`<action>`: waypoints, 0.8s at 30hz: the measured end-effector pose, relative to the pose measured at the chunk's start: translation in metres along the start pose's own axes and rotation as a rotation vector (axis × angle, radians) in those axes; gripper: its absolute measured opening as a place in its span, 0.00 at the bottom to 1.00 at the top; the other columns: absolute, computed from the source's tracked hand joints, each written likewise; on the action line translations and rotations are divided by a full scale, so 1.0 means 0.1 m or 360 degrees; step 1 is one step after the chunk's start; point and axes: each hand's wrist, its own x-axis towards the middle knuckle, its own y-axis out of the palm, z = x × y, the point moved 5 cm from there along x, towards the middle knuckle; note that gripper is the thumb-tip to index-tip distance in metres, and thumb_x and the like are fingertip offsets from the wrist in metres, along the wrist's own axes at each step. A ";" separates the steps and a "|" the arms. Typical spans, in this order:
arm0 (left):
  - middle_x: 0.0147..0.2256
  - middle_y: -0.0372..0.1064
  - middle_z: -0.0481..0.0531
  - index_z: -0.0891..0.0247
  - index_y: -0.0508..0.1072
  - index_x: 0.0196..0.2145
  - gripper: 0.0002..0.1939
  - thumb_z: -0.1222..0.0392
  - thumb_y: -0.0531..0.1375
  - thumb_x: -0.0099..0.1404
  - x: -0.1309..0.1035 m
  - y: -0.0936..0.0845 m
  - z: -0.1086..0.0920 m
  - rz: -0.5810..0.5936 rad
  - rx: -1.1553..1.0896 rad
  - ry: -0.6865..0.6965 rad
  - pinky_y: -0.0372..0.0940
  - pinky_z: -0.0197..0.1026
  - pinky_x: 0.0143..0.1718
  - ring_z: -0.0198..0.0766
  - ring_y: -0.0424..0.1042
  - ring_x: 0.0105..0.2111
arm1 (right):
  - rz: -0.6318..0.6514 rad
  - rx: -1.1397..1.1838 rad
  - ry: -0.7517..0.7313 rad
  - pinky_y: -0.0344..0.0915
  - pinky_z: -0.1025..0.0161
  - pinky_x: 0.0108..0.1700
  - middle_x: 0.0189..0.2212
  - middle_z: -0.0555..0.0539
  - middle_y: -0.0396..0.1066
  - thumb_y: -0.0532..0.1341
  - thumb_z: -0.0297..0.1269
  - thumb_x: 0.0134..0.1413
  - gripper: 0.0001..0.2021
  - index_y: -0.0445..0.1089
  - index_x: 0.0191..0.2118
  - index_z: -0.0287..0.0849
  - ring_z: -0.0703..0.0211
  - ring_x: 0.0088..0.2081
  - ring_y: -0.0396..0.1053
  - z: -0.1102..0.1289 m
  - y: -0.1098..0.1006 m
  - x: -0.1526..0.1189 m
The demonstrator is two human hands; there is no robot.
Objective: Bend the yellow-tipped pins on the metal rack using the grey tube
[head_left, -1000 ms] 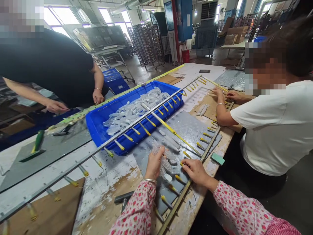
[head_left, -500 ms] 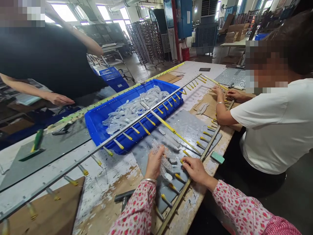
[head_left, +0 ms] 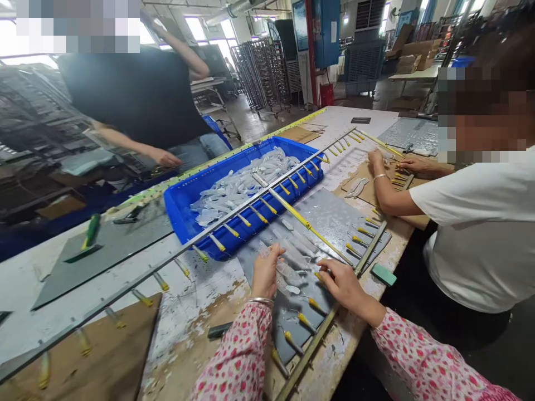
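Clear plastic pieces (head_left: 286, 274) are gripped in my left hand (head_left: 266, 271), over a grey board (head_left: 334, 209). To its right, my right hand (head_left: 343, 283) pinches a yellow-tipped peg (head_left: 320, 277) on the near metal rail (head_left: 321, 328). Several more yellow-tipped pegs (head_left: 307, 322) stick out from this rail, toward the board. More clear pieces (head_left: 295, 248) lie on the board just beyond my left hand. A long metal bar (head_left: 217, 224) with pegs crosses over a blue bin (head_left: 178, 214) holding many clear pieces (head_left: 251, 177).
One person (head_left: 134, 100) stands across the table at the left. Another in a white shirt (head_left: 480, 223) works at the right. A green block (head_left: 383, 274) sits by the table edge, a green-handled scraper (head_left: 90, 234) at the left. A dark tool (head_left: 219, 331) lies near my left sleeve.
The view has shifted, so the table things appear farther right. My right hand's fingers have changed position a little at the peg. The person across the table stands more upright in view.
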 end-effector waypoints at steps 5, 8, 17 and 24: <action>0.23 0.68 0.46 0.66 0.68 0.30 0.27 0.42 0.73 0.46 -0.07 -0.05 0.01 -0.0023 -0.0288 -0.0173 0.62 0.33 0.20 0.31 0.66 0.19 | 0.0222 -0.0113 -0.0305 0.62 0.64 0.39 0.42 0.44 0.75 0.61 0.39 0.60 0.12 0.68 0.48 0.43 0.55 0.40 0.72 0.51 0.17 0.36; 0.26 0.71 0.48 0.65 0.68 0.33 0.26 0.41 0.71 0.51 -0.08 -0.11 -0.03 0.0034 -0.0452 -0.0192 0.66 0.35 0.25 0.33 0.70 0.22 | 0.0378 -0.0104 -0.0133 0.59 0.66 0.33 0.31 0.49 0.75 0.64 0.36 0.55 0.10 0.69 0.43 0.43 0.58 0.32 0.71 0.59 0.37 0.58; 0.31 0.74 0.51 0.68 0.75 0.42 0.30 0.52 0.76 0.44 0.14 -0.60 -0.13 0.0132 -0.0276 -0.0019 0.63 0.31 0.22 0.30 0.68 0.22 | 0.0528 0.0165 -0.0252 0.59 0.68 0.33 0.26 0.52 0.72 0.63 0.29 0.54 0.01 0.71 0.33 0.40 0.63 0.29 0.69 0.65 0.61 1.18; 0.29 0.74 0.52 0.68 0.75 0.44 0.35 0.49 0.77 0.40 0.33 -0.72 -0.16 0.0193 -0.0199 -0.0050 0.63 0.33 0.24 0.34 0.70 0.24 | 0.0389 0.0165 -0.0241 0.61 0.61 0.51 0.40 0.46 0.76 0.62 0.23 0.52 0.11 0.75 0.41 0.41 0.56 0.44 0.71 0.98 0.83 2.22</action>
